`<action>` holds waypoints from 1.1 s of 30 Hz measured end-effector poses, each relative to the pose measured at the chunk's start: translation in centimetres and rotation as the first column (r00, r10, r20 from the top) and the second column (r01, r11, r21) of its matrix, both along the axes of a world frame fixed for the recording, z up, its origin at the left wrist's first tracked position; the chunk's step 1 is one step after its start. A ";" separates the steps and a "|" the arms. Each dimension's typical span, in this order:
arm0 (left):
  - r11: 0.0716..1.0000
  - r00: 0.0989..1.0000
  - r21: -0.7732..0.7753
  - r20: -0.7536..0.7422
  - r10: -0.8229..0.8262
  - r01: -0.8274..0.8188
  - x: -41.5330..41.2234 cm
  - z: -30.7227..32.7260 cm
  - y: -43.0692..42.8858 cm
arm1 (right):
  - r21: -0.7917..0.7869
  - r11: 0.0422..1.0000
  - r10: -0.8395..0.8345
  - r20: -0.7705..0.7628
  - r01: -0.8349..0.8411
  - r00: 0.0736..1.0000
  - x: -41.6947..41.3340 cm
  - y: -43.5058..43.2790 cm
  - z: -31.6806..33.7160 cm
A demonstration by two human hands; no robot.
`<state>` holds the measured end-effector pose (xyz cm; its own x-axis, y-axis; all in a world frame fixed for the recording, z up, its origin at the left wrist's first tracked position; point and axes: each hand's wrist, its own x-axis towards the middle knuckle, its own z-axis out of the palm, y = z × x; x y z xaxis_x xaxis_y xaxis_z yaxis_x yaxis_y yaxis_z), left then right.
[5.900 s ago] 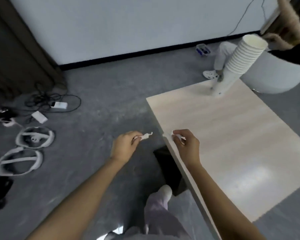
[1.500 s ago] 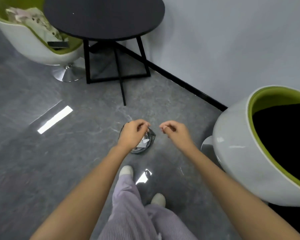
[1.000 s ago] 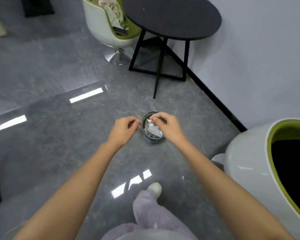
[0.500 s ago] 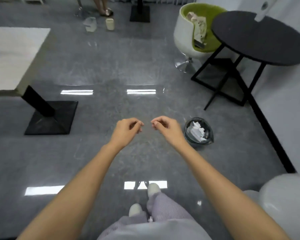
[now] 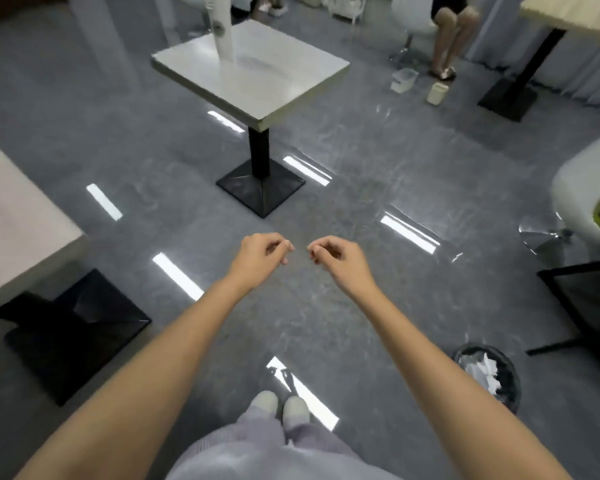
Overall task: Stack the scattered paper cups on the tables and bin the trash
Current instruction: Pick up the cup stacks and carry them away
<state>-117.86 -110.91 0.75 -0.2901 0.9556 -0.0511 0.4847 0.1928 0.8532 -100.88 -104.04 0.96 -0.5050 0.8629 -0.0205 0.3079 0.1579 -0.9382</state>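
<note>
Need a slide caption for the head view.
Left hand and right hand, empty, loosely curled, over floor; trash bin lower right, square table ahead.

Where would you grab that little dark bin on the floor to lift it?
Probably pinch the bin by its rim, coming straight down from above: it stands upright with its round mouth open upward, and the crumpled paper sits inside, leaving the rim bare.
</note>
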 end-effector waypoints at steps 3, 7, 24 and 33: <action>0.991 0.991 -0.012 -0.020 0.135 -0.135 -2.3 0.7 -2.9 | -0.020 0.996 0.089 0.003 -0.089 0.996 -3.3 -0.8 -0.4; 0.958 0.958 -0.017 -0.041 0.284 -0.285 -6.4 1.0 -7.2 | -0.058 0.976 0.210 -0.013 -0.211 0.978 -8.2 -2.8 -0.3; 0.704 0.705 -0.031 -0.066 0.706 -0.709 -31.9 1.8 -31.3 | -0.051 0.795 0.603 -0.037 -0.604 0.797 -39.2 -18.6 0.7; 0.510 0.508 -0.047 0.048 0.860 -0.859 -42.0 1.4 -41.1 | -0.089 0.694 0.714 -0.045 -0.715 0.699 -52.2 -26.2 1.2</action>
